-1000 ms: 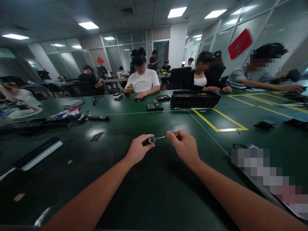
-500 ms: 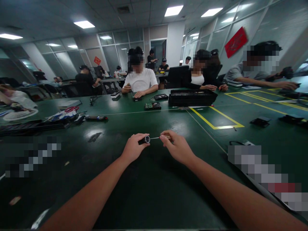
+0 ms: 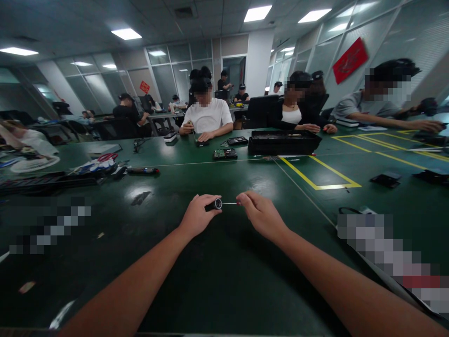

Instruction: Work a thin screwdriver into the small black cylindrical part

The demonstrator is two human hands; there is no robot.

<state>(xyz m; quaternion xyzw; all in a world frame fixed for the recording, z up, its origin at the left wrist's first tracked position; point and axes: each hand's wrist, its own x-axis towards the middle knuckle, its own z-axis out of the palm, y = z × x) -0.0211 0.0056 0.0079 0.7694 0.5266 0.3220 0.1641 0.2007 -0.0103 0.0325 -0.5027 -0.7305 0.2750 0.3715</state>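
Note:
Fingers and thumb of my left hand (image 3: pixel 199 216) are wrapped round a short black cylinder (image 3: pixel 218 203) with a silver-rimmed round end, which faces right and toward me. My right hand (image 3: pixel 261 213) is closed on a screwdriver (image 3: pixel 231 203). Its thin metal shaft runs level between the two hands, with a red part beside my right fingertips; the fingers hide most of the handle. The shaft's tip meets the cylinder's rim area, but I cannot tell whether it touches. Both hands are above the green tabletop (image 3: pixel 210 281).
Across the table stands a long black bin (image 3: pixel 284 142), with a circuit board (image 3: pixel 224 153) to its left. Scissors (image 3: pixel 108 157) and other tools lie at left, near a dark pen-like tool (image 3: pixel 143 171). Yellow tape (image 3: pixel 336 187) marks the right. Several people sit around.
The view has shifted slightly, so the scene sits a little further right. My right hand is slightly further from the cylinder, and its fingers now cover more of the screwdriver handle.

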